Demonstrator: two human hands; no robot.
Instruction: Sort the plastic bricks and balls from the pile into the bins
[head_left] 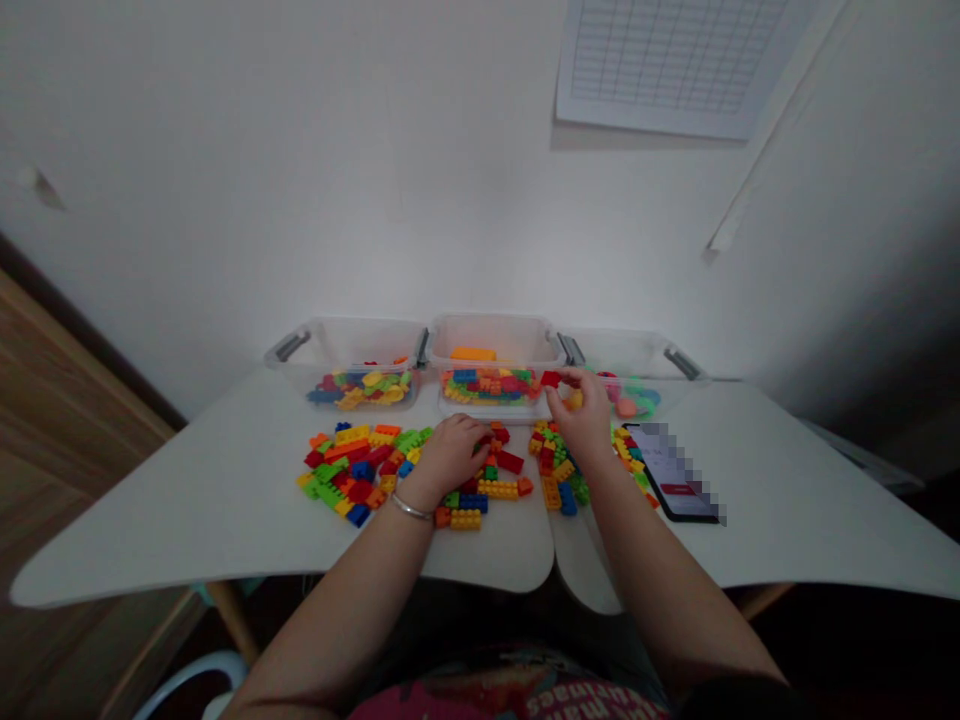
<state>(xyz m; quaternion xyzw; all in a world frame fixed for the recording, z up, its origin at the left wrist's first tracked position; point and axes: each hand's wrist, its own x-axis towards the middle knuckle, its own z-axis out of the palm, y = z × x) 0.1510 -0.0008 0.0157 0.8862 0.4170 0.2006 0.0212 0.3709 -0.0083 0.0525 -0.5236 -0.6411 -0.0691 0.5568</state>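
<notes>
Head view, and both your hands are working low over the desk (187,490). Your left hand (450,455) sits curled down over the loose plastic building bricks (487,488), fingers drawn in, though whether it has hold of one I can't tell. Your right hand (581,415) reaches out, fingers partly spread, by the middle bin (487,340), fingertips right at a red brick (551,379); gripped or only touched, hard to say. Three clear plastic bins line the back of the desk. The left bin (345,345) carries a shallow layer of mixed bricks, the middle bin a similar layer plus an orange brick (472,354), and the right bin (622,352) pink, green and blue pieces. Plenty lies out yet: heaps of bricks spread around your hands, reaching toward a smartphone (671,470).
</notes>
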